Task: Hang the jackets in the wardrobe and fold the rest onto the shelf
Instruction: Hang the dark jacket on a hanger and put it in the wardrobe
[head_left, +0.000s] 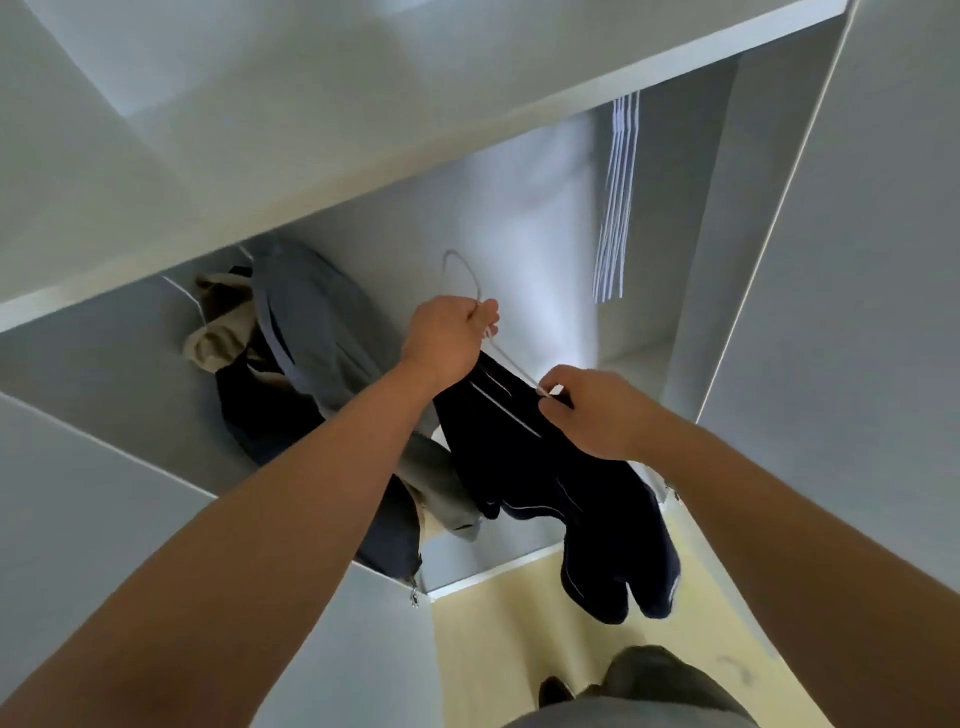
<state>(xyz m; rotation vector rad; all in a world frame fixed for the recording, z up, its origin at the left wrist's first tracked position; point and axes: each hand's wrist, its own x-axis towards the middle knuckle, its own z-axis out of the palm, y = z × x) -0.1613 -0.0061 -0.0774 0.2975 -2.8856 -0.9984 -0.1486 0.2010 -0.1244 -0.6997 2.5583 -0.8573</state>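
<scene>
A dark navy jacket (545, 483) with thin white piping hangs on a white wire hanger (460, 270) in front of the open wardrobe. My left hand (449, 338) grips the hanger at the base of its hook. My right hand (597, 410) pinches the hanger's right arm and the jacket's shoulder. Inside the wardrobe to the left hang a grey jacket (311, 322), a beige garment (218, 332) and another dark one (249, 410), close against my left forearm.
A white shelf board (363, 171) runs across above the hanging space. Several empty white hangers (618, 202) hang at the back right. An open wardrobe door (841, 260) stands on the right. Pale yellow floor (498, 639) and my legs lie below.
</scene>
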